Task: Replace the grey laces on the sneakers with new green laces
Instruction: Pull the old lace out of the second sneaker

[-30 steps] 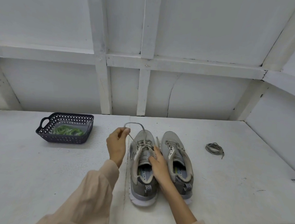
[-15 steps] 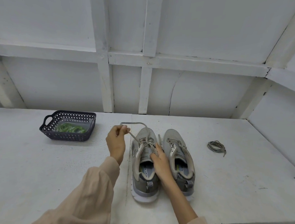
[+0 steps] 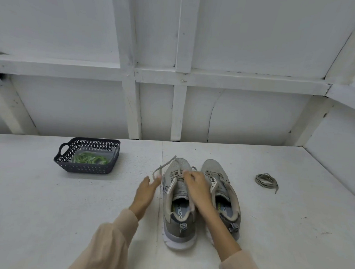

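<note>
I face a white counter [image 3: 47, 210], seamed down its middle; behind it a white panelled wall [image 3: 258, 36] — cracked, crossed by painted beams [image 3: 236, 81]; light even.

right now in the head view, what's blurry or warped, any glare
Head view, blur: the left hand and the loose lace by it are motion-smeared, and the right hand is slightly soft. The basket and coiled lace are sharp. Head view, distortion: the wall beams bow and splay toward the edges. Head view, light: soft and even, with faint shadows and no glare.
</note>
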Available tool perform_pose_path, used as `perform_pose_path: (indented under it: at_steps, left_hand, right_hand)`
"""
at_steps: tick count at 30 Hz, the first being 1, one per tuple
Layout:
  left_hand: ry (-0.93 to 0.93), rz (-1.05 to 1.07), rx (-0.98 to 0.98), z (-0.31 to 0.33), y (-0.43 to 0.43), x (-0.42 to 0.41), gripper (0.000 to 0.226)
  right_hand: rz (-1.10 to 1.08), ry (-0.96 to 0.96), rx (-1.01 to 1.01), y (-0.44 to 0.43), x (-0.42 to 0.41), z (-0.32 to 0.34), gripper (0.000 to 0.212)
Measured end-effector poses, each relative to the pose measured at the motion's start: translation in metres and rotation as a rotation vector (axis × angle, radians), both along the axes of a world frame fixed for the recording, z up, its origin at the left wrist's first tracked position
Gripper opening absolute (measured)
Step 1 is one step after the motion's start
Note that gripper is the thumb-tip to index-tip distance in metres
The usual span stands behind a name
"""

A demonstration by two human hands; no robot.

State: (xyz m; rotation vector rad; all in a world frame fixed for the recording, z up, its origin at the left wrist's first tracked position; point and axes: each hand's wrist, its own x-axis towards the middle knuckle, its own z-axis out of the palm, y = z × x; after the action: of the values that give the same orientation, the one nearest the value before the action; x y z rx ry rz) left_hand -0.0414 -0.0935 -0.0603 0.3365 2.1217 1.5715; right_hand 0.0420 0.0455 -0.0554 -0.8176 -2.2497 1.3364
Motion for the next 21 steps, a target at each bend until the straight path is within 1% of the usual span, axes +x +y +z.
perform_pose_path:
  at_steps: [1, 2, 3, 4, 5, 6, 8, 9, 10, 11, 12, 14, 15, 16, 17, 19, 21]
  left_hand:
    - [0.005, 0.000, 0.031, -0.002, 0.003, 0.010, 0.068]
    - [0.046, -0.003, 0.069, -0.001, 0.006, 0.021, 0.051]
    - [0.073, -0.024, 0.114, 0.002, 0.009, 0.032, 0.030]
    - [0.091, -0.041, 0.160, 0.004, 0.012, 0.041, 0.018]
    - [0.113, -0.063, 0.209, 0.002, 0.014, 0.046, 0.017]
    - [0.138, -0.084, 0.231, -0.004, 0.016, 0.047, 0.026]
    - [0.161, -0.107, 0.203, -0.013, 0.020, 0.047, 0.059]
    - [0.138, -0.113, 0.184, -0.025, 0.022, 0.043, 0.074]
    - [0.122, -0.112, 0.146, -0.030, 0.023, 0.041, 0.082]
    - [0.110, -0.110, 0.125, -0.033, 0.024, 0.040, 0.083]
    - [0.110, -0.115, 0.116, -0.030, 0.023, 0.040, 0.074]
    - [0.131, -0.128, 0.117, -0.021, 0.020, 0.041, 0.032]
    - [0.153, -0.142, 0.115, -0.020, 0.020, 0.040, 0.027]
    - [0.183, -0.148, 0.100, -0.019, 0.020, 0.041, 0.032]
    - [0.196, -0.149, 0.091, -0.019, 0.020, 0.041, 0.034]
    - [0.237, -0.141, 0.115, -0.021, 0.020, 0.040, 0.030]
    - [0.254, -0.135, 0.125, -0.025, 0.021, 0.039, 0.030]
  right_hand:
    - [0.004, -0.058, 0.054, 0.006, -0.006, 0.004, 0.042]
    - [0.015, -0.142, 0.101, 0.012, -0.013, 0.011, 0.042]
    - [0.029, -0.216, 0.138, 0.019, -0.019, 0.017, 0.037]
    - [0.042, -0.272, 0.160, 0.026, -0.024, 0.023, 0.033]
    - [0.059, -0.322, 0.172, 0.032, -0.027, 0.030, 0.030]
    - [0.089, -0.369, 0.167, 0.037, -0.029, 0.036, 0.026]
    - [0.172, -0.447, 0.102, 0.043, -0.029, 0.047, 0.021]
    - [0.210, -0.477, 0.063, 0.045, -0.027, 0.051, 0.019]
    - [0.240, -0.489, 0.031, 0.046, -0.024, 0.054, 0.017]
    - [0.264, -0.489, 0.006, 0.047, -0.023, 0.054, 0.015]
    - [0.278, -0.485, -0.003, 0.047, -0.022, 0.053, 0.014]
    - [0.288, -0.477, 0.015, 0.048, -0.023, 0.050, 0.019]
    - [0.285, -0.469, 0.030, 0.048, -0.024, 0.049, 0.022]
    - [0.278, -0.464, 0.043, 0.048, -0.025, 0.048, 0.024]
    - [0.273, -0.462, 0.060, 0.048, -0.026, 0.048, 0.023]
    - [0.279, -0.478, 0.095, 0.049, -0.027, 0.048, 0.015]
    - [0.291, -0.509, 0.107, 0.051, -0.029, 0.052, 0.014]
